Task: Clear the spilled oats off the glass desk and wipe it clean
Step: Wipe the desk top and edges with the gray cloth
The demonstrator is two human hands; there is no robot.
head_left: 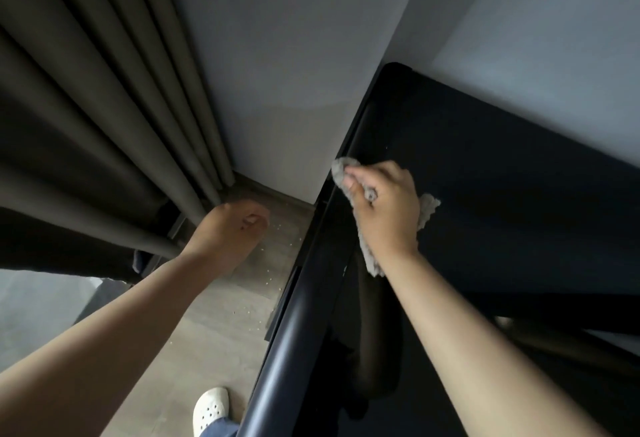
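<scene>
The right hand (384, 208) lies on the black glass top of the bench (502, 211), close to its left edge, with the fingers curled round a crumpled grey cloth (429, 209) and holding it against the glass. One bunch of the cloth sticks out past the fingertips towards the edge, another shows at the far side of the hand, and a tail of it runs back under the wrist. The left hand (230, 228) hangs off the bench, just beside its dark rounded edge rail (287, 350) and over the floor (194, 350). It is seen from the back with the fingers curled under, and whether they hold anything cannot be told. The spilled oats (278, 227) show as small pale flecks scattered on the grey floor along the foot of the bench, some just past the left hand's knuckles and more strung out nearer the person. On the glass itself there are only one or two tiny light specks (too small to say whether they are oats), one beyond the cloth and one near the right wrist. Dark grey curtains (86, 124) hang in heavy folds on the left, reaching the floor near the left hand, and a plain grey wall (277, 72) fills the corner behind the bench. At the bottom a white perforated shoe (211, 407) stands on the floor beside the rail, with a bit of blue trouser leg (218, 428) above it.
</scene>
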